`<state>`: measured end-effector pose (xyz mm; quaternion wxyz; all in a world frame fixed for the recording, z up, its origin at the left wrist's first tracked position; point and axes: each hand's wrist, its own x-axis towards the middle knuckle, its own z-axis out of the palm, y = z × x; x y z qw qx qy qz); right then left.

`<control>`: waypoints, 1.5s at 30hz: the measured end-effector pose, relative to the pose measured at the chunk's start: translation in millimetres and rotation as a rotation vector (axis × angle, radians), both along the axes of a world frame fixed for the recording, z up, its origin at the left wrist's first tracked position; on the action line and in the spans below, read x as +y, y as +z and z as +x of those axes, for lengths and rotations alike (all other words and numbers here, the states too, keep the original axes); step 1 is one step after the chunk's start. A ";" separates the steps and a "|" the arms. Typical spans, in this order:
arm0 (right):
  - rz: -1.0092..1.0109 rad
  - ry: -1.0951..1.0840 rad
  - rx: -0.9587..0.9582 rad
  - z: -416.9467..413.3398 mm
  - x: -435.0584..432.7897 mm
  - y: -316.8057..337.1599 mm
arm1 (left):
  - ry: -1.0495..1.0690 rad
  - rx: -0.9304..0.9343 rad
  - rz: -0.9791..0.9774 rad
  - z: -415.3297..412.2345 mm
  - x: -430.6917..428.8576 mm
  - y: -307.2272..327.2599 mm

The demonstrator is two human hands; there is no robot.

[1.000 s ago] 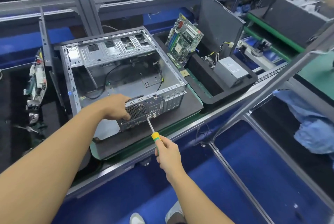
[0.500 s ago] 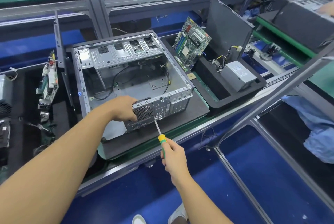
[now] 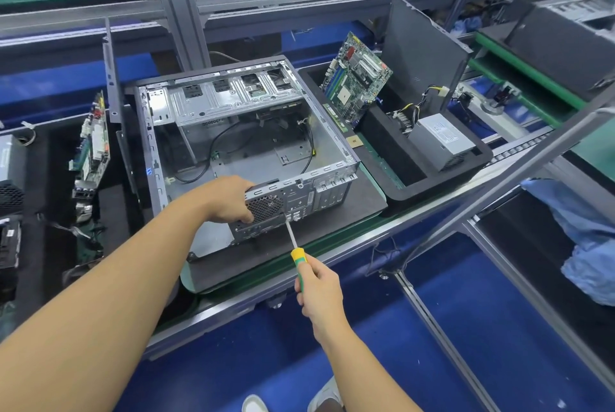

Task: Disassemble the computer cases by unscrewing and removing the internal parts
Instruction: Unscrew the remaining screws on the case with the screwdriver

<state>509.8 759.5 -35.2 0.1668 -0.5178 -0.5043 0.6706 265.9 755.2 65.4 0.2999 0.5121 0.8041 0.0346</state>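
Left grip [image 3: 229,200] clasps case [image 3: 233,99] rear — screwdriver [image 3: 297,255] in right grip [image 3: 320,290] touches beside.

I see the case [image 3: 259,158] lying open, black cables [image 3: 208,158] inside, rear panel [image 3: 299,198] at 6 o'clock, screwdriver [image 3: 296,254] tip touching it.

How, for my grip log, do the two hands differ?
The left hand grips the case at its rear edge; the right hand grips the screwdriver handle. The left hand touches the case; the right hand does not, only the screwdriver tip reaches it. Both are bare, fingers curled.
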 end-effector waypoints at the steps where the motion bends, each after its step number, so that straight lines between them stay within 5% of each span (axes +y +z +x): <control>1: -0.002 -0.002 0.001 -0.3 -0.4 0.2 | 0.000 -0.001 0.001 0.2 0.1 -0.1; 16: -0.033 0.000 0.002 -1.1 -1.0 3.3 | 0.003 -0.013 0.004 -0.8 -0.1 -1.8; 25: -0.632 0.071 0.272 10.7 31.4 -5.5 | 0.024 -0.028 -0.011 -1.6 0.5 -2.1; 30: -0.447 0.204 0.141 12.4 39.7 -7.0 | 0.028 -0.020 -0.013 -1.1 0.3 -1.7; 35: 0.333 0.279 -0.267 7.8 23.2 -2.7 | 0.027 -0.001 0.003 0.0 0.0 -1.4; 38: 0.517 0.342 -0.476 4.5 13.9 -6.0 | 0.029 0.000 0.006 1.6 -0.5 -0.8; 45: -0.123 0.326 -0.126 0.2 29.1 4.3 | 0.040 0.007 -0.005 1.7 -1.0 1.0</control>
